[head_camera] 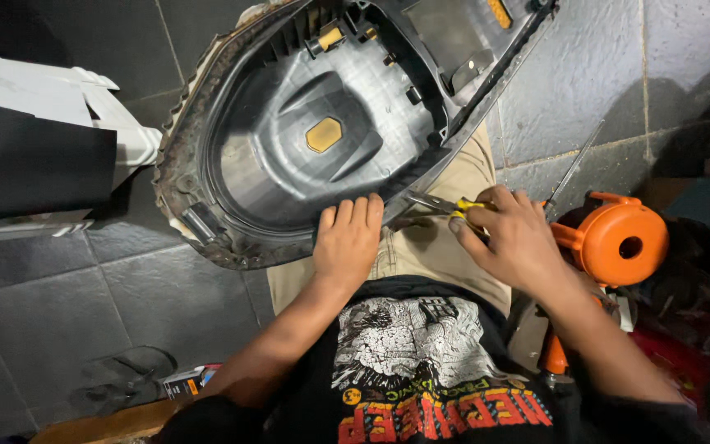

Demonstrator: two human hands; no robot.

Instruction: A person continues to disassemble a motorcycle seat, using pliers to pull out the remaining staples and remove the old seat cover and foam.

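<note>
While the upturned motorcycle seat base rests across the person's lap, its long axis runs from the lower left of the view up to the upper right, with the rounded, narrower end pointing lower left toward the tiled floor and the broader end leaving the frame at the top right. Its black plastic underside faces up, showing a small yellow hexagonal pad near the middle and a ragged edge of seat cover wrapped around the left rim. The left hand lies flat on the near rim of the seat base, its 4 fingers pressed together side by side and holding nothing. The right hand is curled around the yellow handles of a pair of pliers, its grip pinching them; the metal nose of the pliers points left toward the seat rim, just beside the left hand's fingertips. Close to the right wrist stands an orange blower, and a thin metal rod leans above it. At the lower left of the floor lie a dark sandal and a small box, well apart from both hands.
</note>
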